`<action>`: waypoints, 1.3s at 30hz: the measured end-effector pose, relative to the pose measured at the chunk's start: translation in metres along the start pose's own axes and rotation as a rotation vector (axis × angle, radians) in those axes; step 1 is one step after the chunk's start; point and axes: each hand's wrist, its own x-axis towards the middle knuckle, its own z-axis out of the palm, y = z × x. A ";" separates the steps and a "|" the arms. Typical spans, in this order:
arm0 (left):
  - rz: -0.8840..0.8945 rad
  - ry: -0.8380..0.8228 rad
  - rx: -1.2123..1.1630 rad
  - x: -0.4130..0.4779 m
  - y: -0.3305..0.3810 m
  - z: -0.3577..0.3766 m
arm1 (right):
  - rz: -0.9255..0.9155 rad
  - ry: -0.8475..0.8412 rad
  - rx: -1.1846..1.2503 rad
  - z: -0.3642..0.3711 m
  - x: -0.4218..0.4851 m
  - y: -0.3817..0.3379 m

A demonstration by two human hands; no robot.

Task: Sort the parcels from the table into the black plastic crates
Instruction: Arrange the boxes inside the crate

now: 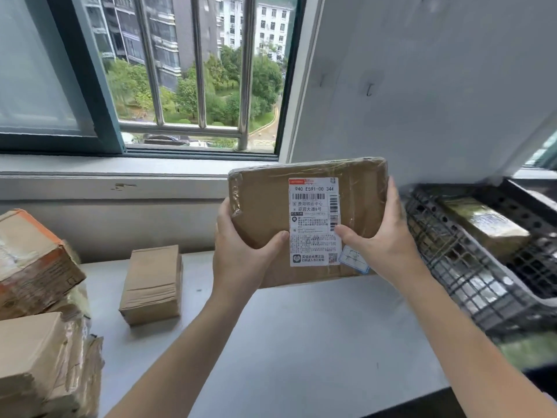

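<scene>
Flat brown taped cardboard parcel (265,218) gripped by left hand (241,251) and right hand (382,239); black plastic lattice crate (470,273) lies rightward, right hand nearer

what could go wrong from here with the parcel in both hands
The parcel is held up only by its lower part, between the left hand and right hand; its glossy tape wrap might slip. The thumbs sit at the label edges, so some print may be hidden. The black crate already holds a wrapped parcel; dropping this one in may knock it.
</scene>
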 end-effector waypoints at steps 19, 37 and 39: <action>0.188 -0.366 0.209 -0.103 0.158 0.406 | 0.046 0.141 -0.165 -0.380 0.043 0.277; 0.066 -0.637 0.508 -0.071 0.126 0.610 | 0.311 -0.105 -0.329 -0.452 0.181 0.438; 0.012 -0.670 0.539 -0.065 0.120 0.621 | 0.321 -0.176 -0.342 -0.447 0.198 0.454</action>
